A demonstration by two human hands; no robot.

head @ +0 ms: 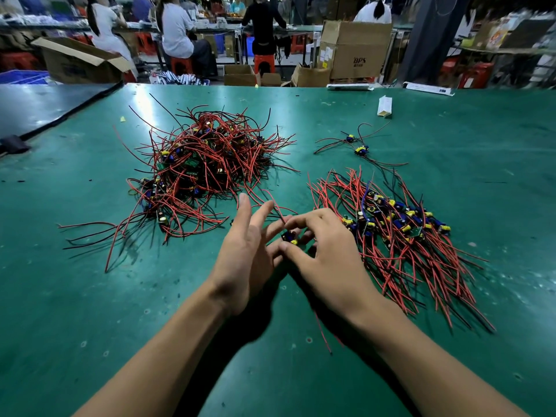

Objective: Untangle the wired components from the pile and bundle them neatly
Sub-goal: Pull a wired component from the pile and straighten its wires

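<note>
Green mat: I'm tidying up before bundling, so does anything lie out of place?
Yes. Two wired components lie alone beyond the sorted group, in neither it nor the tangled pile. A white carton lies on its side farther back.

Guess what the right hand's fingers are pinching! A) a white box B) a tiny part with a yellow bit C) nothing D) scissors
B: the right hand pinches a small component with a yellow piece, close to the left hand; the white box lies untouched far back on the table.
</note>
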